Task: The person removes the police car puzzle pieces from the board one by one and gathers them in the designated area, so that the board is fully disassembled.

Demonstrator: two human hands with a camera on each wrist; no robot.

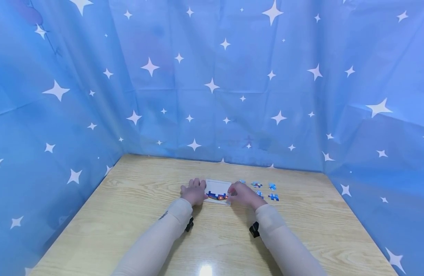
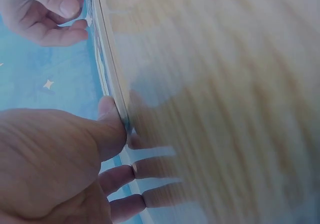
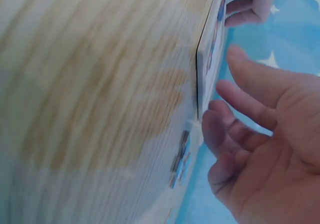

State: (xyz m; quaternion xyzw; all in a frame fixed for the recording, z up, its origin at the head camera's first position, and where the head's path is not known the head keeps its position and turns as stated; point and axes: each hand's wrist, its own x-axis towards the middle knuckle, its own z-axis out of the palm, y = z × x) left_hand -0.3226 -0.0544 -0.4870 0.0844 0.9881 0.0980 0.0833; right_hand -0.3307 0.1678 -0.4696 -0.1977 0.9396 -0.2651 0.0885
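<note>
A white puzzle board [image 1: 217,185] lies on the table, with dark blue and orange joined jigsaw pieces [image 1: 216,197] along its near side. My left hand [image 1: 194,192] is at the board's left edge. In the left wrist view its thumb [image 2: 112,129] rests at the edge, while the other fingers reach down to the tabletop. My right hand [image 1: 245,194] hovers by the board's right side. Its thumb [image 3: 245,66] and bent fingers stand apart in the right wrist view, and I see nothing between them.
Several loose blue jigsaw pieces [image 1: 273,197] lie right of the board, some partly behind my right hand. The wooden table [image 1: 146,184] meets a blue star-patterned curtain [image 1: 212,115] at the back and sides.
</note>
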